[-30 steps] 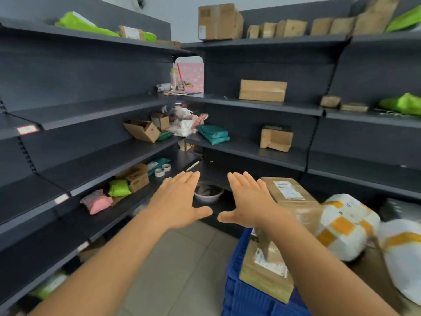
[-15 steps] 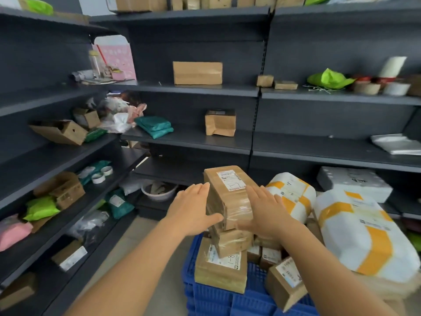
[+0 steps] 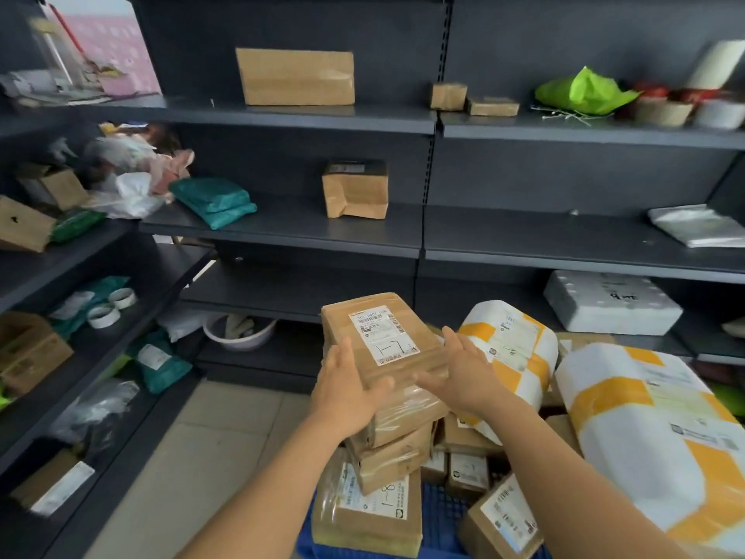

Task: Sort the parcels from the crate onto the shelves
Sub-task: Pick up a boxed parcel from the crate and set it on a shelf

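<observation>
Clasping top parcel [image 3: 383, 340], both hands.

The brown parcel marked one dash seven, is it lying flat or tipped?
Tipped: the brown parcel leans on the stack, label up, far end raised, between both hands.

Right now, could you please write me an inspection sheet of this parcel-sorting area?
Surface: grey tiled floor; dark metal shelves along two walls.
Job's things: blue crate piled with taped brown parcels; top parcel, label marked 1-7, sits on the stack; a lower parcel is marked 1-8; white and yellow bags lie to the right.
Clutter: teal bags, tape rolls, a bowl, a green bag, loose boxes on the shelves.
Grippers: left hand and right hand press the top parcel's sides, fingers straight.
Cables: nothing seen.
Surroundings: a foam box on a low shelf.
</observation>
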A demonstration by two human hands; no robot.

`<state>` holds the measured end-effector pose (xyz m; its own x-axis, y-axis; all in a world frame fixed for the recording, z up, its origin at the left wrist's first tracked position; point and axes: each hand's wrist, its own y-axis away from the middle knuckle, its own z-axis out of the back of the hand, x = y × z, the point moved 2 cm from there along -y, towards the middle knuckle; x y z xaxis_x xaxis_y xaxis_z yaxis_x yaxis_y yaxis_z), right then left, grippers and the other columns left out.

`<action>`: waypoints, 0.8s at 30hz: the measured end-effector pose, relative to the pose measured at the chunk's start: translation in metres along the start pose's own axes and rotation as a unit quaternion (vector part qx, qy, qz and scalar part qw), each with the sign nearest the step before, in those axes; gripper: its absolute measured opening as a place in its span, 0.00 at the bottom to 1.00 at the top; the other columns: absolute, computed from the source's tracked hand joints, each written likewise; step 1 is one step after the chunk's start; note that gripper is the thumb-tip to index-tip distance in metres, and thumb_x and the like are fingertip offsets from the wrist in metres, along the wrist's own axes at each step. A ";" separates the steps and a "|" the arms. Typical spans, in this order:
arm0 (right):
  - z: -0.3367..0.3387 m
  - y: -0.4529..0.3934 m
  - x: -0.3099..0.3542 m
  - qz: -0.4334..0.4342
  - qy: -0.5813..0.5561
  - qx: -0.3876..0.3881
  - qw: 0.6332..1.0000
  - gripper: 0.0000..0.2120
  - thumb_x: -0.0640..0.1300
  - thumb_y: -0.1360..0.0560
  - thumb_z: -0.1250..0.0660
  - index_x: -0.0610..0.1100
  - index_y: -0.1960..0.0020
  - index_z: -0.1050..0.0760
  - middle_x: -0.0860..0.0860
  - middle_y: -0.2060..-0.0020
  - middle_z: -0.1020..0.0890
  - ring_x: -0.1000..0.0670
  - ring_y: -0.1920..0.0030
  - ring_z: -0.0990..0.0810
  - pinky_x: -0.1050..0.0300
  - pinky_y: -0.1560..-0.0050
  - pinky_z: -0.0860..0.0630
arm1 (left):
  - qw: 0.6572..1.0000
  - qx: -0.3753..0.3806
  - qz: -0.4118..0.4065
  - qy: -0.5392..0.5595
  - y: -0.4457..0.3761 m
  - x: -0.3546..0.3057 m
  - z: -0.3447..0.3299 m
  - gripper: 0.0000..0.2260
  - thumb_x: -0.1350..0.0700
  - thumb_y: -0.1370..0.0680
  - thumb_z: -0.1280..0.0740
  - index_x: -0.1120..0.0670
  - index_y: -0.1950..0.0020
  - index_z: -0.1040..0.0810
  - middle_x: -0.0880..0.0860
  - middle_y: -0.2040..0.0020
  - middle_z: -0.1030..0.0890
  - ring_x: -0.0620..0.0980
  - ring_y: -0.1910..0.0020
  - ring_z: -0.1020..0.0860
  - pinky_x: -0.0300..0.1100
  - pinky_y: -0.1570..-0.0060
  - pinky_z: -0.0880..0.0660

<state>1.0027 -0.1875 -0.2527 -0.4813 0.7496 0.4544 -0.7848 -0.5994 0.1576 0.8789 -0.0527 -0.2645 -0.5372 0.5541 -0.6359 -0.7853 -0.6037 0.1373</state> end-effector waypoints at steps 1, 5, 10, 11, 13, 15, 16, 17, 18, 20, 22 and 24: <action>-0.002 -0.007 -0.003 -0.005 -0.004 0.000 1.000 0.45 0.62 0.28 0.33 0.48 0.22 0.54 0.49 0.23 0.44 0.45 0.24 0.45 0.46 0.27 0.43 | 0.999 -0.005 0.014 0.032 -0.004 0.001 -0.006 0.43 0.39 0.28 0.32 0.47 0.21 0.55 0.51 0.24 0.44 0.52 0.27 0.38 0.53 0.31 0.34; -0.014 -0.031 -0.015 -0.011 -0.059 0.028 0.998 0.49 0.66 0.32 0.32 0.48 0.22 0.52 0.48 0.25 0.40 0.44 0.27 0.39 0.44 0.29 0.37 | 0.987 -0.022 0.067 0.144 -0.012 0.003 -0.025 0.43 0.41 0.31 0.29 0.44 0.23 0.50 0.49 0.27 0.37 0.49 0.30 0.34 0.53 0.32 0.32; -0.023 -0.043 -0.025 0.028 -0.145 0.071 0.986 0.46 0.63 0.33 0.29 0.52 0.24 0.48 0.52 0.32 0.33 0.49 0.34 0.30 0.50 0.35 0.30 | 0.967 -0.046 0.113 0.226 -0.013 0.006 -0.046 0.44 0.39 0.39 0.28 0.37 0.27 0.45 0.43 0.36 0.26 0.42 0.39 0.25 0.47 0.41 0.24; -0.025 -0.043 -0.026 0.035 -0.153 0.073 0.985 0.46 0.61 0.32 0.28 0.51 0.23 0.49 0.51 0.31 0.34 0.50 0.33 0.31 0.51 0.34 0.31 | 0.962 -0.052 0.120 0.241 -0.012 0.005 -0.048 0.43 0.42 0.39 0.26 0.37 0.28 0.43 0.43 0.38 0.24 0.40 0.41 0.24 0.45 0.43 0.23; -0.025 -0.045 -0.031 0.048 -0.166 0.074 0.982 0.47 0.60 0.32 0.27 0.51 0.22 0.50 0.50 0.28 0.36 0.50 0.32 0.33 0.53 0.33 0.32 | 0.954 -0.065 0.132 0.262 -0.007 0.000 -0.050 0.39 0.51 0.35 0.24 0.37 0.30 0.41 0.42 0.41 0.22 0.38 0.46 0.22 0.36 0.49 0.22; -0.025 -0.044 -0.034 0.066 -0.175 0.078 0.979 0.48 0.59 0.32 0.27 0.50 0.22 0.50 0.50 0.28 0.37 0.51 0.32 0.33 0.55 0.34 0.34 | 0.947 -0.080 0.138 0.280 -0.002 -0.006 -0.050 0.37 0.58 0.31 0.24 0.35 0.35 0.44 0.38 0.46 0.23 0.33 0.51 0.23 0.27 0.59 0.25; -0.025 -0.043 -0.035 0.074 -0.177 0.078 0.978 0.48 0.59 0.31 0.27 0.50 0.22 0.51 0.50 0.28 0.38 0.51 0.31 0.34 0.56 0.35 0.34 | 0.943 -0.086 0.139 0.289 0.002 -0.010 -0.049 0.38 0.59 0.30 0.24 0.34 0.36 0.46 0.36 0.48 0.23 0.31 0.52 0.24 0.26 0.61 0.26; -0.024 -0.042 -0.035 0.081 -0.179 0.078 0.977 0.48 0.58 0.31 0.27 0.50 0.22 0.51 0.50 0.28 0.38 0.51 0.31 0.34 0.56 0.35 0.34 | 0.941 -0.093 0.142 0.294 0.006 -0.013 -0.048 0.40 0.59 0.30 0.24 0.33 0.35 0.48 0.35 0.49 0.24 0.30 0.53 0.24 0.26 0.61 0.26; -0.023 -0.040 -0.035 0.091 -0.184 0.076 0.976 0.48 0.58 0.31 0.27 0.50 0.22 0.51 0.50 0.29 0.38 0.51 0.31 0.35 0.56 0.34 0.34 | 0.939 -0.101 0.142 0.298 0.010 -0.015 -0.047 0.41 0.59 0.30 0.24 0.34 0.33 0.47 0.36 0.49 0.23 0.32 0.51 0.24 0.28 0.58 0.25; -0.020 -0.036 -0.032 0.113 -0.188 0.077 0.973 0.48 0.59 0.32 0.26 0.50 0.22 0.51 0.51 0.29 0.37 0.52 0.31 0.36 0.54 0.34 0.34 | 0.933 -0.121 0.140 0.307 0.020 -0.018 -0.042 0.44 0.58 0.31 0.23 0.38 0.26 0.46 0.38 0.44 0.22 0.36 0.46 0.23 0.36 0.48 0.23; -0.018 -0.031 -0.024 0.138 -0.187 0.078 0.969 0.48 0.59 0.32 0.26 0.51 0.22 0.51 0.52 0.28 0.38 0.52 0.31 0.36 0.54 0.33 0.34 | 0.929 -0.143 0.136 0.314 0.031 -0.017 -0.036 0.46 0.58 0.33 0.23 0.39 0.24 0.47 0.40 0.41 0.22 0.38 0.43 0.23 0.41 0.44 0.23; -0.017 -0.022 -0.010 0.163 -0.190 0.082 0.965 0.48 0.59 0.32 0.26 0.52 0.22 0.51 0.53 0.27 0.40 0.52 0.30 0.38 0.53 0.32 0.35 | 0.923 -0.168 0.135 0.320 0.044 -0.009 -0.028 0.46 0.56 0.34 0.22 0.38 0.25 0.46 0.40 0.40 0.22 0.39 0.42 0.23 0.44 0.42 0.23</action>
<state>1.0187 -0.1771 -0.2755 -0.4897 0.3759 0.7867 -0.5294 -0.8451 0.0742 0.8576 -0.1006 -0.2735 -0.3239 -0.0290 -0.9456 -0.4519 -0.8734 0.1816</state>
